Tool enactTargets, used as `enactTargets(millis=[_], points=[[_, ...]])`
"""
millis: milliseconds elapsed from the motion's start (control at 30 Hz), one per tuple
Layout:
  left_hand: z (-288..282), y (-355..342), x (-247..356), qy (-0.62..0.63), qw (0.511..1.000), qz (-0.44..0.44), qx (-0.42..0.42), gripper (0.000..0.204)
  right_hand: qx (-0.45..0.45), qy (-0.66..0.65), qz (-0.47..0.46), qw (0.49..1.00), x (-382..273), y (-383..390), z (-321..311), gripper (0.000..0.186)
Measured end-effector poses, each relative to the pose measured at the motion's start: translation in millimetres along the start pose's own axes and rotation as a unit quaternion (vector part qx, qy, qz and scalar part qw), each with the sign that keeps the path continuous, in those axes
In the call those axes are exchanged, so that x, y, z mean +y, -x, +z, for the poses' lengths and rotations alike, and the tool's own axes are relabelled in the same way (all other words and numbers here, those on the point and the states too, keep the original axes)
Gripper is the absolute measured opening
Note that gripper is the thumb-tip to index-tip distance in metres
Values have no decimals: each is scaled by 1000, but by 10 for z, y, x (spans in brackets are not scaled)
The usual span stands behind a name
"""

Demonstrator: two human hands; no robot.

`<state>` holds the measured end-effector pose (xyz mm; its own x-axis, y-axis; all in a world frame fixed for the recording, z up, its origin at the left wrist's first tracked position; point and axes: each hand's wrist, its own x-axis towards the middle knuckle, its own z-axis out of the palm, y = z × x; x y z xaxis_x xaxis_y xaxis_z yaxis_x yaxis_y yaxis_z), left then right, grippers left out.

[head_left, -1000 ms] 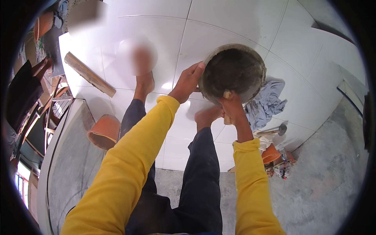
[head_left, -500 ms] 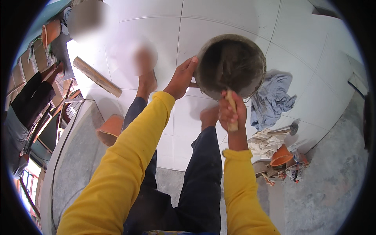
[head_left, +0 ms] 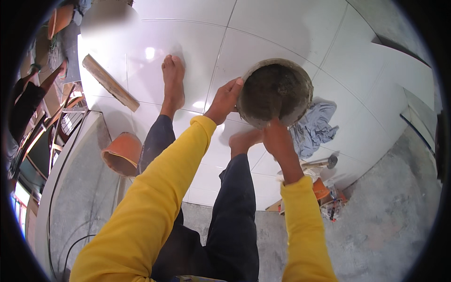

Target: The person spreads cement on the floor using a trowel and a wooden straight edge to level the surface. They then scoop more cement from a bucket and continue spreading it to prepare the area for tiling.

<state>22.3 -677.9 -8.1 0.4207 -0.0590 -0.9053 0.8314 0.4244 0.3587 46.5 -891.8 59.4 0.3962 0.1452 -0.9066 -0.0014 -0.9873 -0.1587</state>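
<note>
A round, mortar-crusted bucket (head_left: 307, 89) is tilted so that its mouth faces up toward me, with wet grey mortar (head_left: 263, 87) inside. My left hand (head_left: 226, 101) grips the bucket's left rim, thumb at the edge. My right hand (head_left: 278, 141) is closed at the near rim around the handle of a trowel (head_left: 275, 109), and the fingers hide that handle. The trowel's blade reaches into the mortar, where its outline is hard to make out. A crumpled grey-blue cloth (head_left: 315, 131) lies just right of the bucket.
White floor tiles (head_left: 188, 35) spread around my bare feet. A wooden strip (head_left: 110, 82) lies at the left, above an orange bucket (head_left: 123, 152) tipped on its side. A hammer (head_left: 329, 162) and another orange container (head_left: 320, 189) sit at the right, near rough concrete (head_left: 376, 225).
My right hand has pushed forward and turned over, and the trowel's wooden handle is now covered. The bucket sits slightly lower in view, its mouth still facing me. My left hand keeps its hold.
</note>
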Motion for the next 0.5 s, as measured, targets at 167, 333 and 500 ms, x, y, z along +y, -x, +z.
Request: enactTargets(millis=[167, 333, 500], points=[[-14, 69, -28, 33, 999, 28, -16, 62, 96, 89, 107, 986, 134, 272, -737, 33], [131, 42, -113, 34, 999, 16, -1, 60, 58, 30, 28, 997, 745, -689, -112, 33], [11, 13, -148, 46, 998, 33, -19, 64, -89, -297, 158, 938, 308, -416, -29, 37]])
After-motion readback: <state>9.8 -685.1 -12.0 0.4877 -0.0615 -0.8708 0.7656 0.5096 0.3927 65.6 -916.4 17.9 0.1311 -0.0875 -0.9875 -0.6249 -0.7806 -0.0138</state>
